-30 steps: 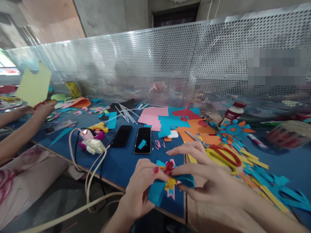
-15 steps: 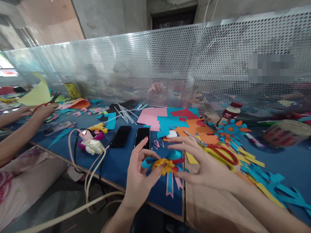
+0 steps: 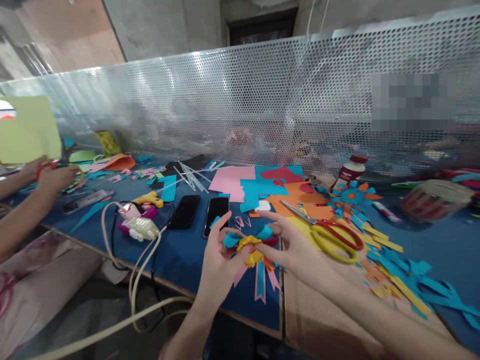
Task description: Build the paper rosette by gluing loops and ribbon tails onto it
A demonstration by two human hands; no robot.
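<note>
From where I stand, taking twelve as straight away from the worker, the left hand [image 3: 221,262] comes in from seven o'clock, index finger raised, thumb pressed on the face of a yellow paper rosette with blue loops and ribbon tails [image 3: 250,251], grasping it. The right hand [image 3: 290,245] reaches in from four, index lifted, thumb tip against the rosette's right edge; I can't tell whether its other fingers grip behind.

The rosette is held above the table's near part, face toward the worker. Its blue loops flare at ten and one; the notched pink-and-blue tails [image 3: 260,285] hang toward six, giving its long axis.

The wood-edged blue tabletop [image 3: 183,265] ends close below at six and stretches out toward nine. A black rectangular phone [image 3: 217,205] crowds eleven, metal scissors with red and yellow handles [image 3: 311,219] two.
</note>
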